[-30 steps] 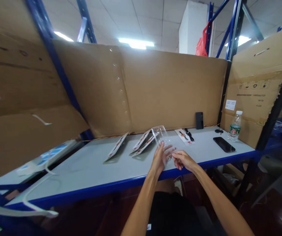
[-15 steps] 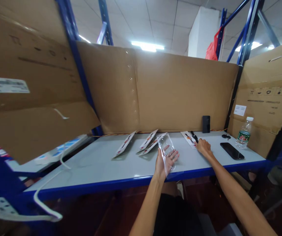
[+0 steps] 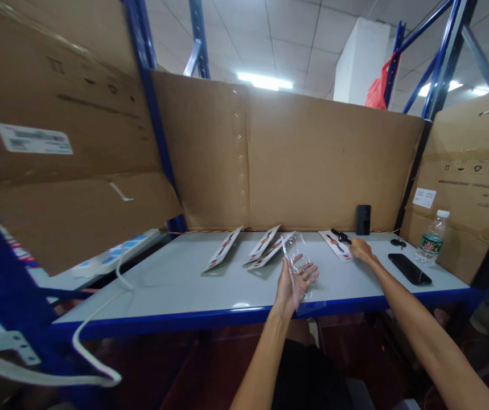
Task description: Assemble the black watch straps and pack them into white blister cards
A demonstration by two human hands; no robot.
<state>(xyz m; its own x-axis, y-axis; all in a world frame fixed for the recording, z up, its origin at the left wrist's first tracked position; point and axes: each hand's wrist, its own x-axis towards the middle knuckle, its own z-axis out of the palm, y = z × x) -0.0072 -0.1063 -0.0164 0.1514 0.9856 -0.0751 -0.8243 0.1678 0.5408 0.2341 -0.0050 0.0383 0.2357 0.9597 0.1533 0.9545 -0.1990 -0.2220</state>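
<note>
A clear plastic blister shell point(image 3: 299, 267) lies across the palm of my left hand point(image 3: 294, 282). The thumb is along its left edge and the fingers spread behind it, seen through the plastic. My right hand point(image 3: 360, 249) is closed at the near end of a slim black item point(image 3: 341, 236), whose exact kind I cannot make out. Beneath this item a printed card point(image 3: 335, 248) with a dark and orange picture lies flat on the table. To the left of the shell, several similar printed cards point(image 3: 263, 245) rest tilted on the table.
On the grey table point(image 3: 163, 285) a black phone point(image 3: 409, 269) lies at the right, beside a water bottle point(image 3: 430, 239) and a small dark item point(image 3: 398, 244). A black box-like object point(image 3: 363, 220) stands against the cardboard wall point(image 3: 312, 165). A white cable point(image 3: 94, 324) hangs at left.
The view has shifted slightly, moving everything a little rightward. My right hand has drawn back a little towards the right, and the black item now lies more level.
</note>
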